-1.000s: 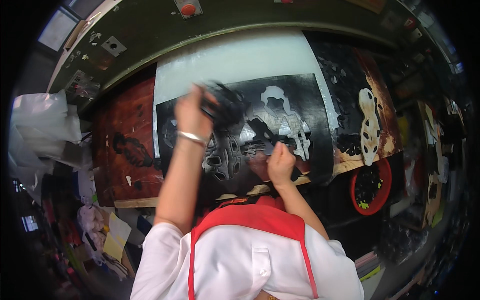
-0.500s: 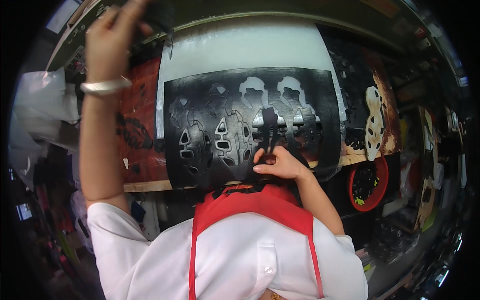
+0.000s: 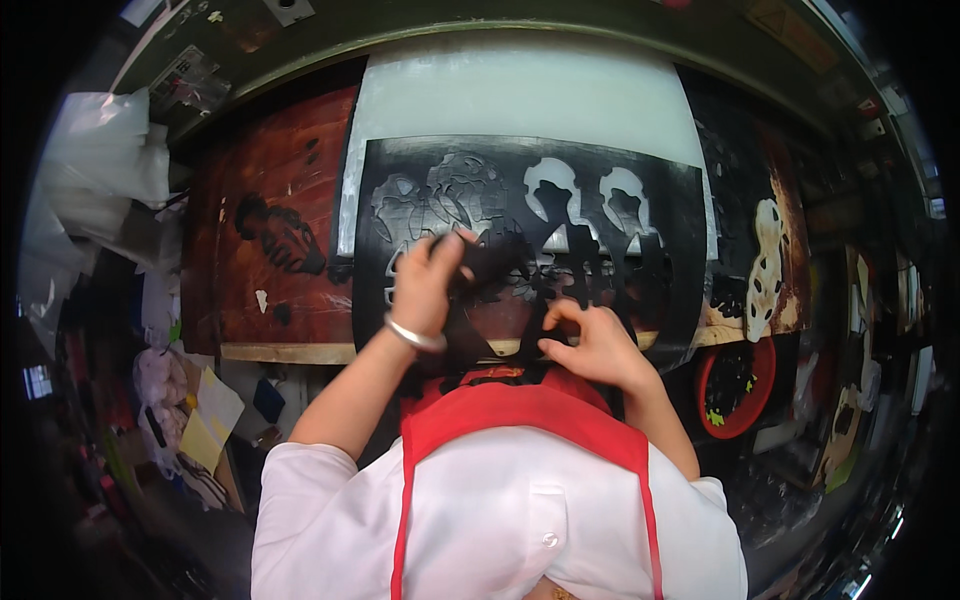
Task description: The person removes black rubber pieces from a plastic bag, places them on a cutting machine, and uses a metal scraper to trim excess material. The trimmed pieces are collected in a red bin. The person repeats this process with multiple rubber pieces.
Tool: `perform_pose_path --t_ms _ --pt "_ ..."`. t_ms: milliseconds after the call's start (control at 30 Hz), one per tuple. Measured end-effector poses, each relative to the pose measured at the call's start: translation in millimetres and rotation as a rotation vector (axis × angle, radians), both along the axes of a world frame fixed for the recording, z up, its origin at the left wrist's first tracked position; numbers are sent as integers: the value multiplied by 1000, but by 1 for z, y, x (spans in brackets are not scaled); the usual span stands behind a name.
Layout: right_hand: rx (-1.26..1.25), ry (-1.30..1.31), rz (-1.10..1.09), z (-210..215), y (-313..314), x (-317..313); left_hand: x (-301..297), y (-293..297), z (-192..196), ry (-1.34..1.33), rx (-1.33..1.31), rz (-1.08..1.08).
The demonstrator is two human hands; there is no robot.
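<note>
A black sheet [image 3: 683, 200] with several sole-like shapes cut in it lies on a pale board [image 3: 520, 85] and reaches the table's near edge. Over the sheet's left half, my left hand [image 3: 422, 285] has its fingers around a dark piece [image 3: 490, 262], smeared by motion, so its exact shape is unclear. At the sheet's near edge my right hand [image 3: 595, 348] is curled, thumb and forefinger at the black material, which they seem to grip. In the sheet's upper right, two curved openings show the pale board through. Reddish-brown tabletop shows between my hands.
Dark cut-out pieces [image 3: 280, 235] rest on the red-brown table at left. A cream sole-shaped piece [image 3: 766, 270] lies at right, above a red bowl [image 3: 762, 392] of black and yellow-green bits. A green machine beam [image 3: 480, 30] spans the far side; plastic bags [image 3: 100, 185] hang left.
My left hand has come down from the upper left to the sheet. My right hand stays at the near edge. The whole view has shifted, uncovering more table at left.
</note>
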State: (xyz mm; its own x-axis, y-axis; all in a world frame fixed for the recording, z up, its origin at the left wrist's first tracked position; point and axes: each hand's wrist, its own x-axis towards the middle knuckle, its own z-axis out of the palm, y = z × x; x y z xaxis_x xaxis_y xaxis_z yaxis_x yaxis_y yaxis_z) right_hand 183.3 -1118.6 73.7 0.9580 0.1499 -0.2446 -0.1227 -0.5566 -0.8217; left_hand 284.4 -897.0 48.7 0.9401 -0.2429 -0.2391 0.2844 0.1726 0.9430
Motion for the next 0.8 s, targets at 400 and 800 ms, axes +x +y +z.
perform_pose_path --t_ms 400,800 --pt "37 -497 -482 -41 80 48 2 -16 16 203 -268 -140" --pt "124 -189 -425 -61 40 19 201 95 215 -682 -224 48"
